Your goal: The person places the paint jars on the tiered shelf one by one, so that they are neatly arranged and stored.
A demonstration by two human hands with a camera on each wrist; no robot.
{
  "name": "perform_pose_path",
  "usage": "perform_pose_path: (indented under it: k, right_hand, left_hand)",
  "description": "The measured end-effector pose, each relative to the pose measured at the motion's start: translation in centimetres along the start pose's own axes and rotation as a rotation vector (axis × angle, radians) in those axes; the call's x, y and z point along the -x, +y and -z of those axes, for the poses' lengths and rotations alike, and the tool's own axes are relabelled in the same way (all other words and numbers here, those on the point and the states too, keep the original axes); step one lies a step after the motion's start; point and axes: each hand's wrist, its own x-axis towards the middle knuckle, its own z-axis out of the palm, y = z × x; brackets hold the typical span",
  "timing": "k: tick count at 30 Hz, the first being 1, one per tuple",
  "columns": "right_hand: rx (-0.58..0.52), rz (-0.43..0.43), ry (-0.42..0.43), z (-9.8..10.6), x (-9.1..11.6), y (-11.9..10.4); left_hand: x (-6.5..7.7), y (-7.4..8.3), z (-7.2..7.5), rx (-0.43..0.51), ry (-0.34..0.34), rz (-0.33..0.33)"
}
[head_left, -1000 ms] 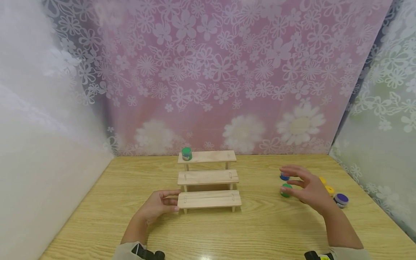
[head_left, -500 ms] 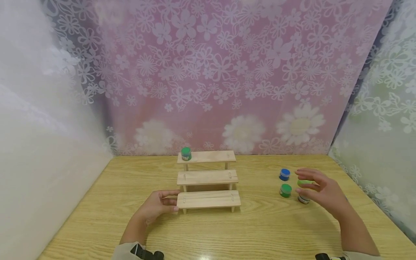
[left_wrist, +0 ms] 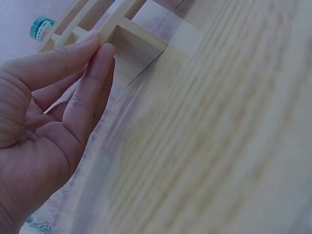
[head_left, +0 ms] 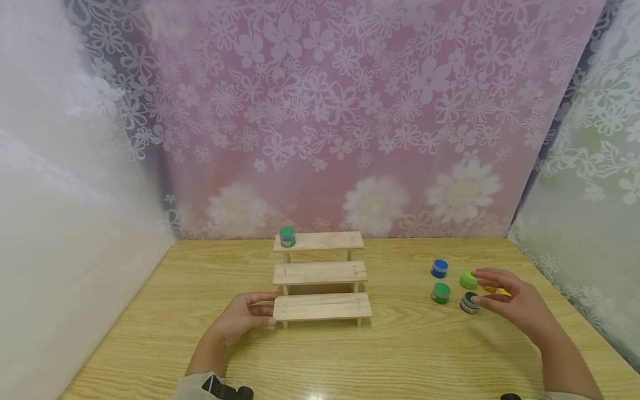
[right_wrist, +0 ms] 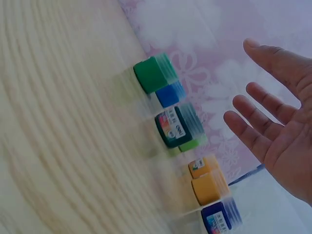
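Seven jars (right_wrist: 170,127) stand on the table (head_left: 400,350), well right of the rack (head_left: 320,272), which runs side to side. The right hand (head_left: 517,305), spread and empty, is nearer them; the left hand (head_left: 242,319) pinches the rack's lower left end.

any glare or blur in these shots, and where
Head view: a small glare spot on the table at the bottom edge, a pale sheen on the white side wall; left wrist view: the left hand fairly crisp, table grain blurred; right wrist view: dimmer than the head view, grain soft around the dark green jar.
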Motion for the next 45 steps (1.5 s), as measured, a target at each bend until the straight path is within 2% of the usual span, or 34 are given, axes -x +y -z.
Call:
perform_pose_path:
  k: [8, 17, 24, 29, 39, 45]
  right_hand:
    - [0.011, -0.017, -0.018, 0.1, 0.3, 1.8]
    - [0.028, -0.160, -0.108, 0.1, 0.0, 2.9]
    - [-0.004, -0.230, -0.163, -0.3, -0.1, 3.7]
    - [-0.021, -0.242, -0.179, -0.4, -0.3, 4.1]
    - [0.026, -0.258, -0.181, -0.4, -0.5, 4.7]
    - [0.034, -0.263, -0.172, -0.6, -0.6, 4.8]
  left_hand:
    - [0.0, 0.0, 0.1, -0.004, 0.000, -0.001]
    - [0.1, 0.2, -0.1, -0.005, 0.012, 0.009]
    - [0.1, 0.2, -0.1, -0.010, 0.018, 0.019]
    - [0.1, 0.2, -0.1, -0.022, 0.017, 0.021]
    - [-0.1, 0.2, 0.0, -0.013, -0.002, -0.005]
    - [0.0, 0.1, 0.0, -0.007, 0.002, 0.001]
